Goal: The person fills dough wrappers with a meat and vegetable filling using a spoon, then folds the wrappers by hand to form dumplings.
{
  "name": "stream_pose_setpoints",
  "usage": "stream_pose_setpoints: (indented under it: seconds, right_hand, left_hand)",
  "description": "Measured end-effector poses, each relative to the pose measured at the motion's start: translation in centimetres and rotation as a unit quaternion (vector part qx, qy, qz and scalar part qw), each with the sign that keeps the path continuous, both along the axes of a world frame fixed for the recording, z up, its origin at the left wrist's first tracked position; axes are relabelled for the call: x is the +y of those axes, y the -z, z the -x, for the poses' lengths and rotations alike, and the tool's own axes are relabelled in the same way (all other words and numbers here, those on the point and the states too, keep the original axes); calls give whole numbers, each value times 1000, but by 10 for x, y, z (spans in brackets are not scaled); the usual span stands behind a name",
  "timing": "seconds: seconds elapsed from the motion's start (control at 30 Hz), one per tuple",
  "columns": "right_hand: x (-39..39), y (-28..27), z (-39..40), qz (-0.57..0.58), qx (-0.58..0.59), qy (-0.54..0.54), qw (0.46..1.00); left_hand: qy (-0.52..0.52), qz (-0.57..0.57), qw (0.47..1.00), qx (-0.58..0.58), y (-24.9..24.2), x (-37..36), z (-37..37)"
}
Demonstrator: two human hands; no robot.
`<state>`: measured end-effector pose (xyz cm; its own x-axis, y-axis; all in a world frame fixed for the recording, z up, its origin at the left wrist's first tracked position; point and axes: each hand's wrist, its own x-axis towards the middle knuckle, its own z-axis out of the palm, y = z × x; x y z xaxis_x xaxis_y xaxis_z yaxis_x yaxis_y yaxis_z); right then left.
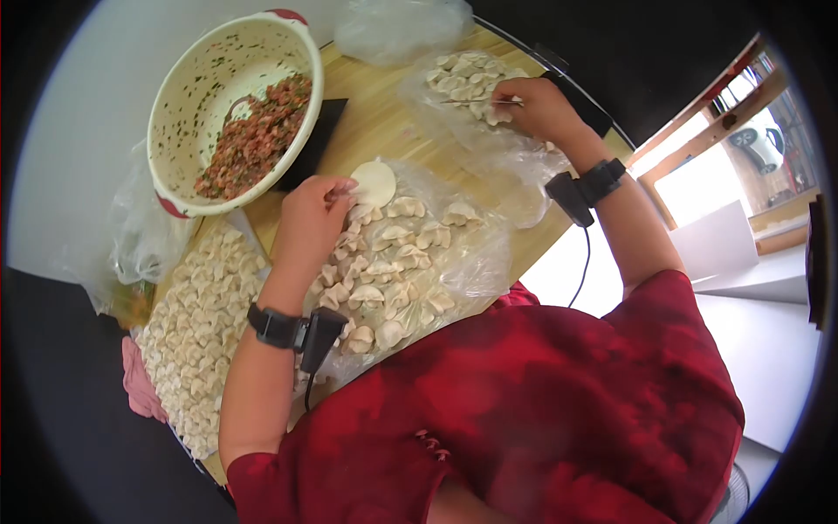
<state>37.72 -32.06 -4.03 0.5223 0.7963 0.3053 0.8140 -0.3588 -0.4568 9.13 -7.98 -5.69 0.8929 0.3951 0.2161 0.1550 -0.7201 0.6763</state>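
No readable text, label, brand, number or sign shows anywhere.

A wood-grain table (pixel 367 113) is supporting a flat black object (pixel 326 138), a near plastic sheet (pixel 483 262) and a far plastic sheet (pixel 467 144), while a crumpled plastic bag (pixel 400 33) is lying by its edge.

Off-white wrapper (pixel 376 184) at your left fingers (pixel 343 185); cream dumplings (pixel 384 297) near them. Greyish utensil (pixel 521 104) in your right fingers (pixel 504 91). Beyond your left fingers: cream bowl (pixel 175 96), red handles (pixel 286 16), green-flecked reddish-brown filling (pixel 262 131). Behind both: your shirt (pixel 524 393), mottled red and dark; black wristbands (pixel 278 327).
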Motion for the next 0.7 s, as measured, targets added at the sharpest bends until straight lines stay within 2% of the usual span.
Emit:
stream_pose_setpoints:
  seconds: [0.13, 0.2, 0.23, 0.37, 0.53, 0.6, 0.7]
  right_hand:
    - [0, 2, 1, 33, -24, -21, 999]
    - [-1, 1, 5, -63, -6, 26, 998]
    - [1, -8, 14, -62, 36, 56, 996]
    - [18, -27, 39, -63, 122, 50, 989]
    - [39, -35, 69, -110, 213, -52, 969]
    - [46, -38, 74, -104, 226, -69, 966]
    - [53, -36, 78, -99, 253, -101, 957]
  left_hand:
    - [-48, 31, 998, 2, 6, -3, -13]
    - [-16, -162, 986, -30, 5, -8, -18]
    - [-20, -160, 986, -28, 7, -10, -20]
    - [22, -129, 991, 9, 5, -16, -29]
    - [17, -138, 990, -5, 9, -13, -28]
    - [-23, -67, 997, -8, 9, -11, -26]
    - [-31, -40, 999, -19, 5, -10, -23]
